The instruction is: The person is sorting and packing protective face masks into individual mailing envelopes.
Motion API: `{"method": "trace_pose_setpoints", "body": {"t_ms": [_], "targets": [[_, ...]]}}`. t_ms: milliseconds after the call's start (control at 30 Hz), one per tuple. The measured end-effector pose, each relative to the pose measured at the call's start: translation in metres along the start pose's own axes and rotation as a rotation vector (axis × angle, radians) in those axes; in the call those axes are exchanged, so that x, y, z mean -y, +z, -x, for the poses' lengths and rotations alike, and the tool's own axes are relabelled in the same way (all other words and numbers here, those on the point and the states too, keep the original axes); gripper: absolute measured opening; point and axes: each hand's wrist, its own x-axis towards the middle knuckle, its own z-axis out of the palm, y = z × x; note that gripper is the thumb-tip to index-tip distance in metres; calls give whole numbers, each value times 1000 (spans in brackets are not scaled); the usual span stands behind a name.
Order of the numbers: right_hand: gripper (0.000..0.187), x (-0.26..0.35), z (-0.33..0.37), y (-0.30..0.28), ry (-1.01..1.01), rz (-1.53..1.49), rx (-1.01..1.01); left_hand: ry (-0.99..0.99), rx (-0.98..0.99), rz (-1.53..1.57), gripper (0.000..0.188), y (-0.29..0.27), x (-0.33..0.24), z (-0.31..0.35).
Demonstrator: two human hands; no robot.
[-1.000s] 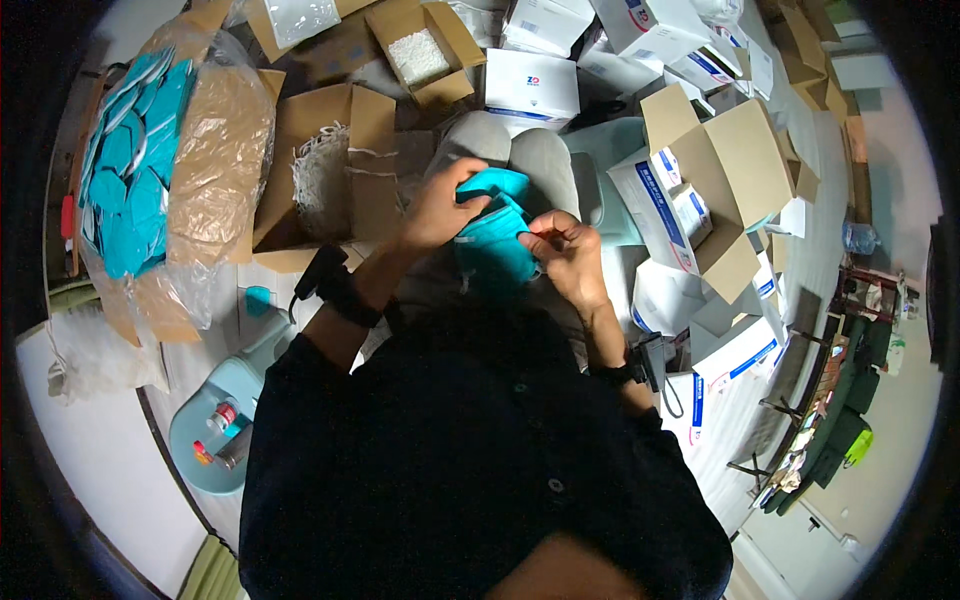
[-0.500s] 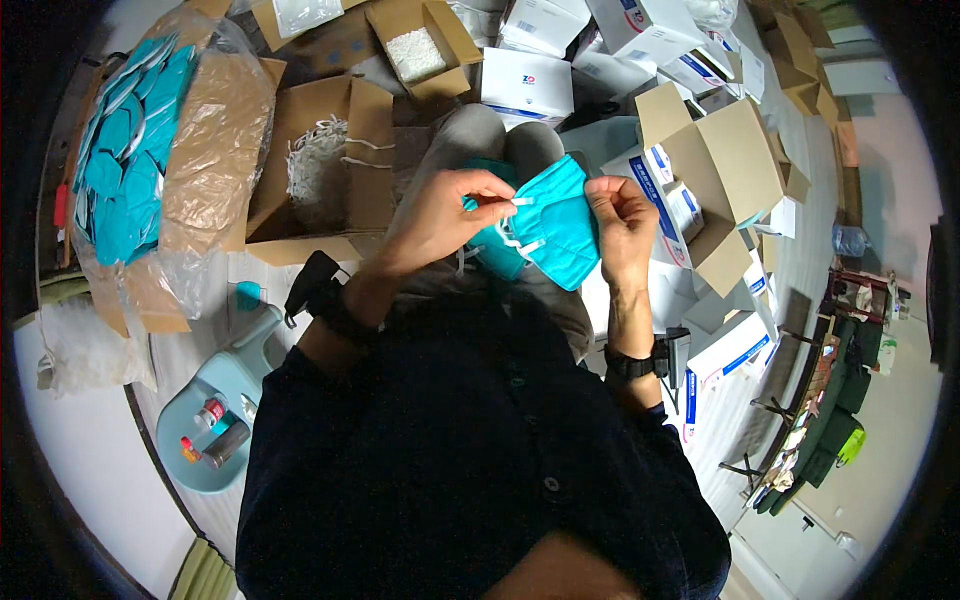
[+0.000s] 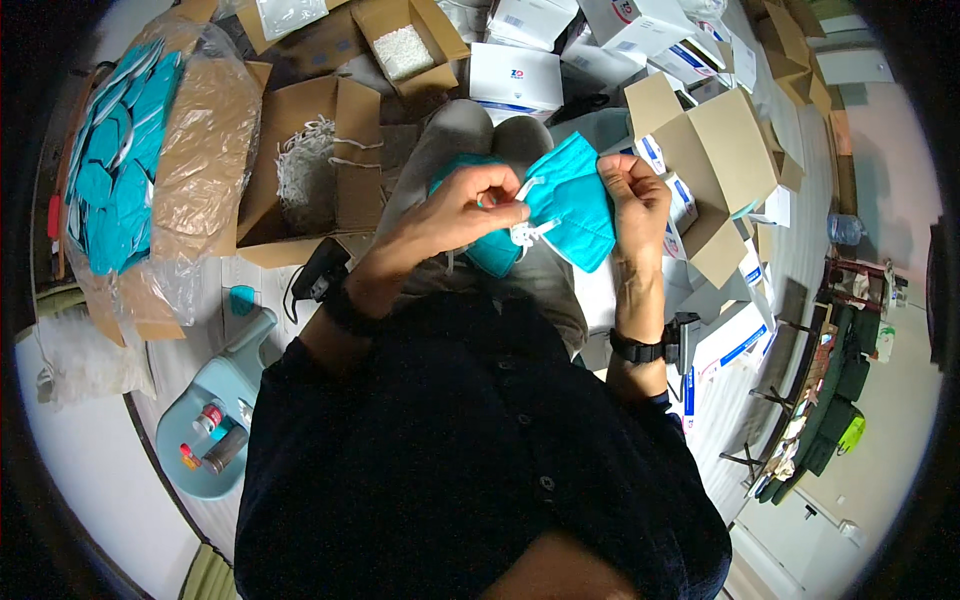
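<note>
Head camera view: a flat, folded teal fabric mask (image 3: 580, 215) is held up between both hands, over the far right part of a grey-trousered lap (image 3: 455, 140). Its far right edge is gripped by the right hand (image 3: 638, 200), between thumb and curled fingers. The left hand (image 3: 465, 212) is closed in a pinch at the mask's left side, where a thin, white elastic cord (image 3: 528, 234) appears to be caught; the exact hold is partly hidden by the fingers. More teal fabric masks (image 3: 495, 255) are laid on the lap, beneath the left hand.

Very little weight is to be expected from the mask. The layered panel is judged soft but springy enough to be kept flat when held by one edge, and unlikely to slip. It is best taken by its outer rim, so that the face is not creased. The cord is judged stretchy and limp; by fingertips alone, close to its bunched part, it is best held, since a hard tug could strain its attachment.
</note>
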Motion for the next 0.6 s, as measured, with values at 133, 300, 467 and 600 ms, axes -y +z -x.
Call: {"method": "trace_pose_setpoints", "body": {"t_ms": [133,300,467,600], "targets": [[8,-1,-12,-12,83,-30,-66,16,22,82,12,1,-1,-4],[8,0,-17,-12,114,-45,-59,151,-8,280,21,9,1,-13],[8,-12,-21,-20,115,-25,-92,94,3,164,24,12,-8,-15],[7,-15,-25,-22,92,-28,-88,-52,69,202,10,12,-8,-9]]}}
